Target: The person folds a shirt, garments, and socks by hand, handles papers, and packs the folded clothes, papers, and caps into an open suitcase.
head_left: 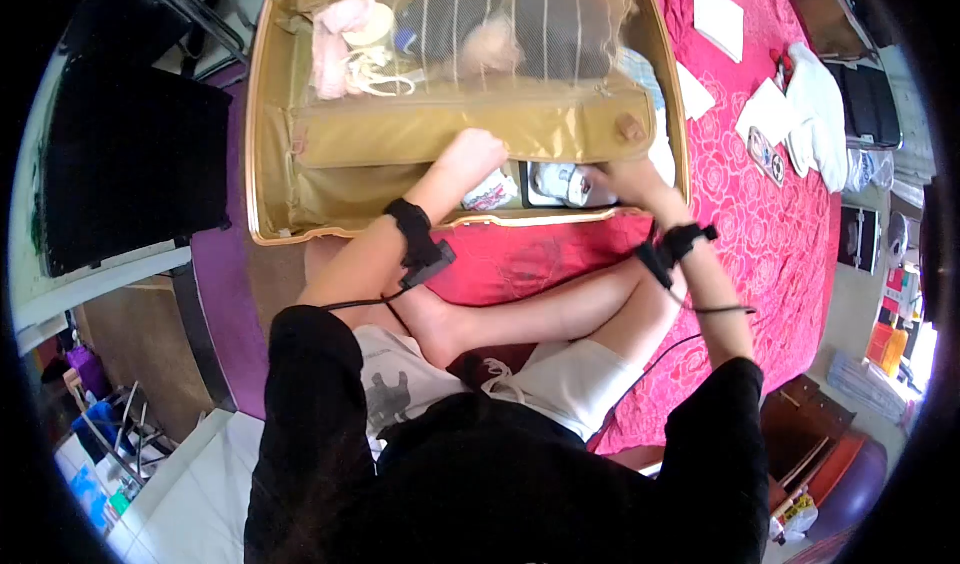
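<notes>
Gold suitcase (252,144); mesh divider (430,132), apparently being positioned; left hand (475,154), right hand (637,182) at near edge, grips indeterminable; next calls for even handling.

Black top (500,474) with loose black sleeves (305,394), black wrist straps (408,222) bearing small dark boxes (430,266), thin black cables (722,310), white shorts (575,384), grey printed figure (388,396), white drawstring (503,372)

The left arm (352,268) slants forward and inward to a left hand (474,154) with its fingers curled under, while the right arm (716,290) angles forward and inward to a right hand (638,184), slightly nearer the body, its fingertips too blurred to tell apart
</notes>
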Tool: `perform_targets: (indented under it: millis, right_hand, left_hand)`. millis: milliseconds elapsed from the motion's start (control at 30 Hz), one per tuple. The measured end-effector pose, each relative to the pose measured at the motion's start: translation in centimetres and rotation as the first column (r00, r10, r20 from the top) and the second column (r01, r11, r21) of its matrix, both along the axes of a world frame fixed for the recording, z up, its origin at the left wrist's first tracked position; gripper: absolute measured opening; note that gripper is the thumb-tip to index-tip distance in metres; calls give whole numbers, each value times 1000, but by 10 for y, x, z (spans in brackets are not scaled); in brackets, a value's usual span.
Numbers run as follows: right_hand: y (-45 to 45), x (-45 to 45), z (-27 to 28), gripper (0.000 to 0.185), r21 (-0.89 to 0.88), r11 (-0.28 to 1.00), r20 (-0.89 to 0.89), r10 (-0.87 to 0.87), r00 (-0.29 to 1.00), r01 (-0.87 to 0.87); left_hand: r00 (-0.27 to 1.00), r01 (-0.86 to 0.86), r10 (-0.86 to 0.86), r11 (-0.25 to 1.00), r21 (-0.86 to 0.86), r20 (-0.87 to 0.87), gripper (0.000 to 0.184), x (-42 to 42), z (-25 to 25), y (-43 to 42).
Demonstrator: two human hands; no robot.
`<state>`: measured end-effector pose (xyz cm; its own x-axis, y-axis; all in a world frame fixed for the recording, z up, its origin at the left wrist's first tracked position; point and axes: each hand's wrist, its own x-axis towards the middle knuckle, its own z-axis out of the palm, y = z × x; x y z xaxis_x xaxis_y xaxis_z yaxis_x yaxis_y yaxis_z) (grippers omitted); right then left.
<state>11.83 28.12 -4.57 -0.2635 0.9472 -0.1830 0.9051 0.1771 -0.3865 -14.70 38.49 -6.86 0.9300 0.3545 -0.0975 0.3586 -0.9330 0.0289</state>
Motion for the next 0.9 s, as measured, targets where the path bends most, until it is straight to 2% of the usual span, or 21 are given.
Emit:
perform_targets:
  millis: [33,67,100,133,200,233,267,300,333,400,500,600,633,733,800,833,867,900]
  right_hand:
    - [-9,-22,19,43,-104,990,79,-92,993,100]
    - [-14,-30,13,53,-211,973,171,-61,983,97]
    - [-24,-33,-1,63,25,999,138,-25,990,22]
    - [-25,-42,-3,66,-8,998,156,-67,986,69]
    - [-24,-51,5,70,-177,965,39,-189,981,193]
    - [-21,-52,4,74,-262,934,65,-236,970,245]
    - [-21,-51,5,78,-251,932,39,-260,965,262]
    - [-22,-52,4,79,-250,926,38,-284,958,284]
    - [-21,-52,1,80,-248,919,35,-308,951,307]
    - [-19,-50,-8,78,-240,915,71,-318,946,325]
    - [-21,-52,-15,72,-235,908,116,-328,937,347]
    - [-19,-53,-16,57,-227,882,142,-389,910,412]
    - [-24,-56,-15,53,-205,886,129,-396,909,415]
    - [-27,-60,-8,45,-110,897,85,-420,904,427]
    - [-26,-61,-11,40,-40,901,35,-431,902,432]
    - [-22,-63,4,36,-243,859,-61,-478,876,451]
    - [-17,-60,-8,31,-256,843,-175,-521,835,472]
    - [-12,-52,-19,32,-284,862,-244,-488,838,419]
  left_hand:
    - [1000,-13,13,1000,20,15,10,1,-4,-3]
    - [999,-26,25,999,41,31,10,2,-6,-5]
    - [999,-28,24,997,72,49,10,0,-3,-7]
    - [998,-60,60,997,56,17,10,-1,5,-9]
    - [986,-160,157,986,53,62,12,-8,-5,-11]
    - [970,-244,244,964,-110,-14,12,-14,3,-17]
    - [944,-329,313,907,-264,-103,13,-21,9,-28]
    - [896,-318,422,824,-469,135,19,-35,-16,-39]
    - [840,-315,514,722,-616,173,25,-43,-7,-40]
    - [674,-354,689,617,-703,266,29,-65,7,-49]
    - [574,-354,773,532,-769,271,33,-103,-9,-61]
    - [698,-611,715,619,-493,31,34,-111,47,-81]
    - [702,-634,712,623,-459,-5,33,-111,43,-79]
    - [658,-621,750,589,-517,64,33,-106,31,-76]
    - [661,-641,751,571,-513,11,35,-102,29,-74]
    - [651,-661,758,554,-506,-21,36,-103,33,-74]
    - [638,-661,770,544,-517,-7,38,-104,36,-75]
    - [641,-657,768,553,-513,7,38,-105,37,-76]
